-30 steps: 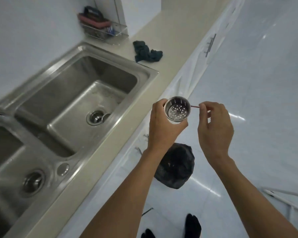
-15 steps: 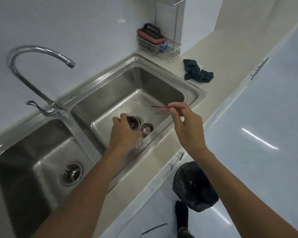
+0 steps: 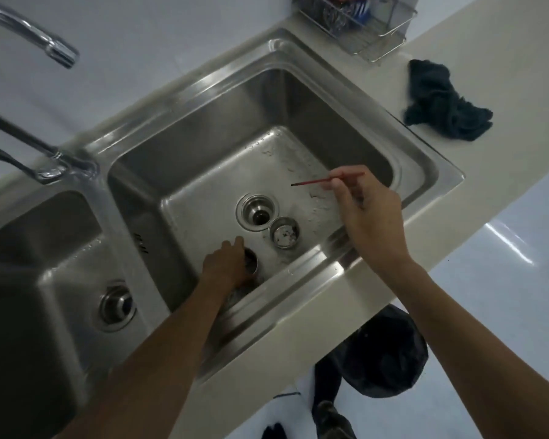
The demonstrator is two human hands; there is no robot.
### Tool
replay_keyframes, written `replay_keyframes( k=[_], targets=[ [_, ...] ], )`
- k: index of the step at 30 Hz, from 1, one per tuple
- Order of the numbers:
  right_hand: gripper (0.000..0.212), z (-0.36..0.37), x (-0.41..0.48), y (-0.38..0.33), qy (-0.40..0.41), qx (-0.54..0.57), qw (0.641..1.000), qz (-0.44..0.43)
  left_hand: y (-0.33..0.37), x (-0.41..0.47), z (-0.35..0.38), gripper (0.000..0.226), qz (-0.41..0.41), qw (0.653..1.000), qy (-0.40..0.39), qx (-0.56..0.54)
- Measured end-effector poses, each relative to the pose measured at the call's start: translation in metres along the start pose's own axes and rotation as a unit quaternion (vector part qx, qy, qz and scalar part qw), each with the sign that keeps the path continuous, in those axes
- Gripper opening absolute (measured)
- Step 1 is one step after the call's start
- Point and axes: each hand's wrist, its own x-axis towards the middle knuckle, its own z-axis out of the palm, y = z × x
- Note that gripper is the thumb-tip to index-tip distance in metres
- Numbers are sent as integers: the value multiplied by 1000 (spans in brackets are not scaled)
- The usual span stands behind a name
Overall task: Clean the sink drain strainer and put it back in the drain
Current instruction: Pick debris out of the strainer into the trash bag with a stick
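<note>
Strainer [image 3: 251,263] sits low in the right-hand sink basin [image 3: 203,147], gripped by the left hand [image 3: 227,267], whose fingers curl over its rim so that only a dark sliver of the metal cup shows past the knuckles. Just beyond that grip, toward the back of the basin, lies the open drain [image 3: 258,212], with no strainer in it. Beside the drain and a little to the right of the held strainer rests a small round metal cap [image 3: 283,232], dirty on its face. The right hand [image 3: 371,217] hovers above the basin's right side, thumb and fingertips pinched on a thin red stick [image 3: 327,179] that points left, away from the grip. Farther right of that hand, on the counter [image 3: 457,42], lies a crumpled dark cloth [image 3: 441,103].
</note>
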Motion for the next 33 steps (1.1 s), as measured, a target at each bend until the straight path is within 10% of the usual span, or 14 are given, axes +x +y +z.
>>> replay_keyframes(
  k=[8,20,33],
  targets=[
    [16,8,29,12,-20,-29,999,-6,9,24,-16,119,-20,999,-46,-16],
    [17,-5,34,27,-3,-33,999,20,59,71,-10,95,164,983,65,55],
    [15,-26,-9,-14,116,7,993,30,66,19,-79,102,254,932,183,-181]
  ],
)
